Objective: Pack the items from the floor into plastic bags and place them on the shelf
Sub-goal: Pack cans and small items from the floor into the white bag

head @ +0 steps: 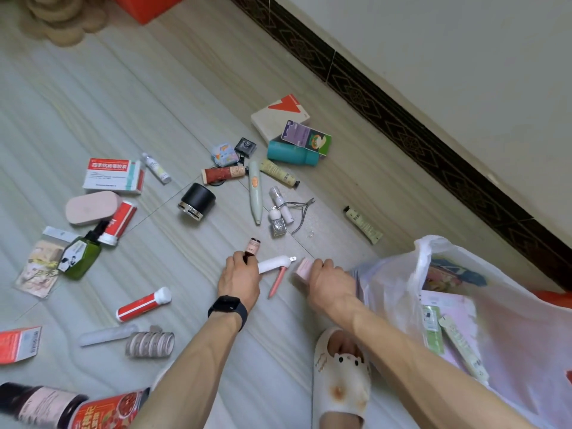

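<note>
Plastic bag (393, 292), white and half transparent, is seen at the near right of the floor (154, 103). Its mouth is open, and some flat packets are lying inside it.

Just to the left of the bag, the right hand (331, 283) is placed low over the floor. Its fingers are closed on a small pink box (301, 270), which is held at its near side. Further left, the left hand (240, 277) is clamped around a small dark bottle (252, 247), whose pink-labelled neck is standing out above the fingers. A white tool (274, 263) with a pink handle is touching this hand on its right side; it cannot be told if it is gripped too. A black watch (227, 308) is worn on the left wrist.

Other things are spread over the floor, well apart from the bag. A red and white medicine box (113, 176) and a green bottle (82, 257) are at the left. A black jar (196, 199) is in the middle, and a red tube (144, 305) is at the near left. A teal bottle (292, 153) is found far, near the wall, and metal nippers (301, 212) lie beyond the hands. A pale slipper (340, 379) is seen near, between the forearms.
</note>
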A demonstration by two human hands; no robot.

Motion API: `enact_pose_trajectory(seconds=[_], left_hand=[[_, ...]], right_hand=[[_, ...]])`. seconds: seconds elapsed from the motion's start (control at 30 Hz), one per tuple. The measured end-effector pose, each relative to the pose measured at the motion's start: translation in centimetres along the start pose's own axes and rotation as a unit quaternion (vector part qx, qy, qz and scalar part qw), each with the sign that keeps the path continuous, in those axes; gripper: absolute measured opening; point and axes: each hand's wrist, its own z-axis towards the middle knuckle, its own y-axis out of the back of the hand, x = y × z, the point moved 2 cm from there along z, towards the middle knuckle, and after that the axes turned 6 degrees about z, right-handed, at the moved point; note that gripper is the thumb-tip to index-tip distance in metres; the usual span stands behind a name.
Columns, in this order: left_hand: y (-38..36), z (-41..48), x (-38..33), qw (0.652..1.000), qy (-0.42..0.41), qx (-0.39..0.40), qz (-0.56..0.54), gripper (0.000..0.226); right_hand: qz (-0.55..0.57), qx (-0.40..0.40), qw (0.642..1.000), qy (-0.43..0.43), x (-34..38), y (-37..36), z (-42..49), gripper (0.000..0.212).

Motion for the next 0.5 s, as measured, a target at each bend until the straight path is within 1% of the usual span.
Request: enact_pose_trajectory(seconds=[0.07,0.2,0.37,0.43,0.5], left_hand=[[0.2,-1.2,0.7,1.0,0.013,0.02,-0.009,0.034],[1.1,-3.4,2.1,0.998,0.03,0.056,-0.014,0.03],[3.8,-5.5,3.4,0.998,0.039,0.042,-0.031,0.037],[5.9,-6.2,3.0,0.998,0.04,0.022,-0.054,0.026],[8.4,-6.9,2.1,0.995,0.036,-0.004,-0.088,0.019]], right_hand=[[0.044,0.0,0.999,0.01,0.4,-0.1,-1.6,0.04],[0.147,0.013,0.989,0.022,0.7,-0.1,-5.2,0.046],[0.245,-0.021,0.968,0.053,0.7,2.2,-9.8,0.041],[0.315,-0.037,0.946,0.074,0.5,3.5,-12.1,0.036],[0.409,-0.044,0.907,0.088,0.1,4.8,-14.6,0.033]])
